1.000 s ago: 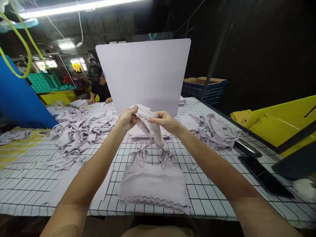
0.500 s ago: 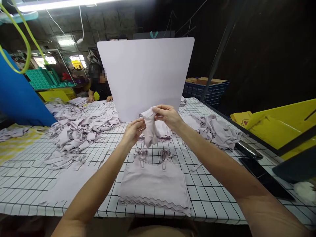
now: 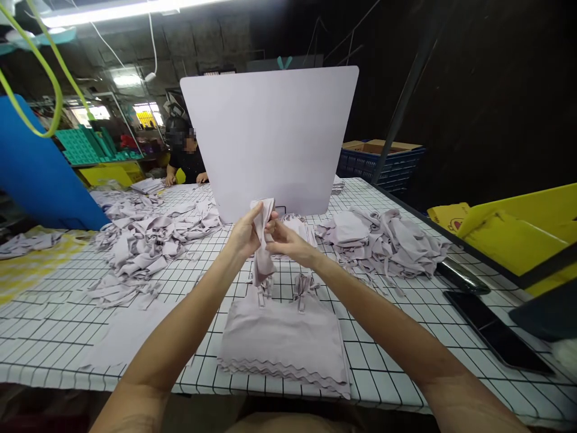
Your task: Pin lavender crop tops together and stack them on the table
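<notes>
A small piece of pale lilac-grey fabric (image 3: 263,264) is held up between both hands, gathered into a narrow strip that hangs down. My left hand (image 3: 246,233) grips it from the left, thumb near its upper part. From the right, my right hand (image 3: 286,239) pinches it with thumb and fingers. Just below lies a neat stack of same-coloured garment pieces (image 3: 283,337) with wavy lower edges and two bunched straps at the top. Behind my right hand a smaller fabric stack (image 3: 297,230) is partly hidden.
Loose fabric heaps lie left (image 3: 148,240) and right (image 3: 401,246) on the checked tablecloth (image 3: 387,343). An upright white board (image 3: 270,138) stands ahead. A dark phone (image 3: 496,331) lies at right. Beyond the table a person (image 3: 184,159) sits, hands on the tabletop.
The fabric piece has turned and narrowed into a strip, moving slightly left. My right hand has shifted left and down, closer to my left hand.
</notes>
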Demonstrator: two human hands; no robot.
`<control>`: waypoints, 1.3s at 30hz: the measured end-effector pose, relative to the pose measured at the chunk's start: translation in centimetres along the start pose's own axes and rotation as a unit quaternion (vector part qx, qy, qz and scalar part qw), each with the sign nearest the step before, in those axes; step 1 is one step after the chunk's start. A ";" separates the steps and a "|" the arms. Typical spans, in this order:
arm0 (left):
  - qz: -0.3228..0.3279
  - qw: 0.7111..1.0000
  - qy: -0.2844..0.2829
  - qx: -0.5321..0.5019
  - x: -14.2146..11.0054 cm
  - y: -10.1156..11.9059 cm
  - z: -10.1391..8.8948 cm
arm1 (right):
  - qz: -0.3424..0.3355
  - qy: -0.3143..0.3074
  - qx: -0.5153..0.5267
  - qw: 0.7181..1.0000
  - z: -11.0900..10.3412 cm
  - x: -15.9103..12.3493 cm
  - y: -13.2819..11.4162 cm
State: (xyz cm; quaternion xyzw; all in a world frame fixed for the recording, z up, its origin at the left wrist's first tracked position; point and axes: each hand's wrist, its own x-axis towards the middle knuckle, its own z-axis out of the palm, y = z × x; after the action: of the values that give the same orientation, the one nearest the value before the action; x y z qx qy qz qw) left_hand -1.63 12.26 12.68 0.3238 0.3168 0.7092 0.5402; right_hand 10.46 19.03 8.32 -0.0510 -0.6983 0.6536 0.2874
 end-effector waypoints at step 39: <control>0.026 0.985 0.104 0.133 3.3 1.5 -3.6 | 0.010 0.260 -0.260 0.930 -11.2 -4.7 -4.2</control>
State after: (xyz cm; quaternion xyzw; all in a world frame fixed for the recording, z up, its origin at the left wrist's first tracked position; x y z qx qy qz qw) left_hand -6.03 14.83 12.16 0.3253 0.4542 0.7043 0.4380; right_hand 20.89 26.20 10.43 -0.2993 -0.7442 0.4155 0.4289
